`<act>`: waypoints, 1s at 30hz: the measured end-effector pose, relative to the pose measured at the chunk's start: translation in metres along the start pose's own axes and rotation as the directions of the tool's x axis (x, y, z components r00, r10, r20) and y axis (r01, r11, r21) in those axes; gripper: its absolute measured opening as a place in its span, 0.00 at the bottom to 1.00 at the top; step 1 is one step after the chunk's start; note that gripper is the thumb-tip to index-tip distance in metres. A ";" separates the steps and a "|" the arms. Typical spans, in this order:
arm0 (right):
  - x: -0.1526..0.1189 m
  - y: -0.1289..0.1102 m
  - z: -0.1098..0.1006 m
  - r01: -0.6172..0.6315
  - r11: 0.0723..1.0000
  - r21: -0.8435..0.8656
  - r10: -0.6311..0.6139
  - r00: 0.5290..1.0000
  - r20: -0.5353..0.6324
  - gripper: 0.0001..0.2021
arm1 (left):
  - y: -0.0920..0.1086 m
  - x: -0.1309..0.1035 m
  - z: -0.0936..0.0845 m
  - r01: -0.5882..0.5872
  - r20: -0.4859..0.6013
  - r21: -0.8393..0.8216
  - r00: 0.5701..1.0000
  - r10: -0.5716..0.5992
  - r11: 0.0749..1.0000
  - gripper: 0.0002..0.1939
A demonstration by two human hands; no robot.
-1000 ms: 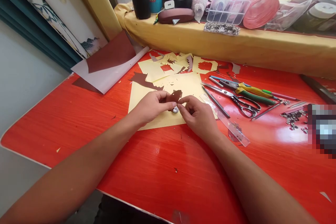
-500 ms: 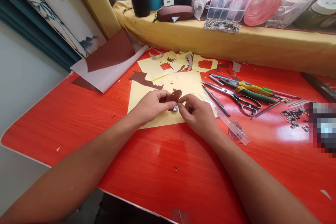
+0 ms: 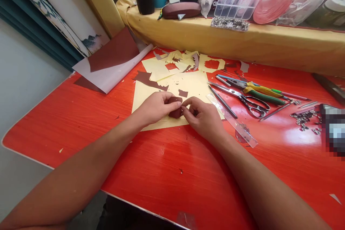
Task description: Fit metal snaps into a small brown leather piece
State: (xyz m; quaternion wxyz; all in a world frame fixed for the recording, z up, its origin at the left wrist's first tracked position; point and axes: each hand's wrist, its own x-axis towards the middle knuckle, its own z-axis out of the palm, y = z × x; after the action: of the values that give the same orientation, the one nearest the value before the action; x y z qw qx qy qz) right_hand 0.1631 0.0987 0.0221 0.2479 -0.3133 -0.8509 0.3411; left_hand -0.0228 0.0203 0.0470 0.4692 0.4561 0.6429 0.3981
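Observation:
Over a pale yellow sheet (image 3: 172, 124), my left hand (image 3: 156, 108) is closed on a small dark brown cut piece (image 3: 175, 113), thumb on top and fingers behind. It looks like leather or stiff paper; I cannot tell which. My right hand (image 3: 204, 118) is closed in a pinch at that piece's right edge, where a tiny shiny spot shows between the fingertips. Fingers hide part of the brown piece. Just beyond it, a small brown scrap (image 3: 183, 93) lies on the sheet, and a longer brown offcut (image 3: 148, 79) lies at upper left.
To the right lie a pencil (image 3: 223, 102), scissors (image 3: 253, 106), pliers (image 3: 265, 95), a clear ruler (image 3: 242, 132) and small metal fittings (image 3: 303, 119). Cut yellow scraps (image 3: 164, 66) spread behind. A rolled brown-and-white sheet (image 3: 115, 64) sits at left, and a cluttered ledge (image 3: 188, 30) bounds the back.
The brown piece, earlier tilted up between my fingers, is now turned down toward me. A round silvery disc under my left thumb is now out of sight. The small scrap behind is uncovered.

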 end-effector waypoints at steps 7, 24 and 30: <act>0.001 -0.001 0.002 0.009 0.999 -0.045 -0.009 1.000 0.018 0.04 | -0.006 0.002 0.007 0.015 -0.069 0.014 0.998 -0.014 1.000 0.09; 0.004 -0.004 -0.006 -0.141 0.954 0.263 0.174 0.979 -0.105 0.08 | 0.001 0.002 0.008 0.025 -0.096 -0.060 0.995 -0.031 0.998 0.10; 0.008 -0.002 -0.009 -0.225 0.896 0.382 0.300 0.942 -0.148 0.12 | -0.001 0.001 0.007 0.002 -0.027 -0.043 1.000 -0.003 0.999 0.13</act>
State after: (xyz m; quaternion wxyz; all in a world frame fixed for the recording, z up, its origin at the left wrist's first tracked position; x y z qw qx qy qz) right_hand 0.1626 0.1069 0.0307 0.3380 -0.4084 -0.6939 0.4873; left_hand -0.0166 0.0221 0.0446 0.4708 0.4396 0.6410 0.4174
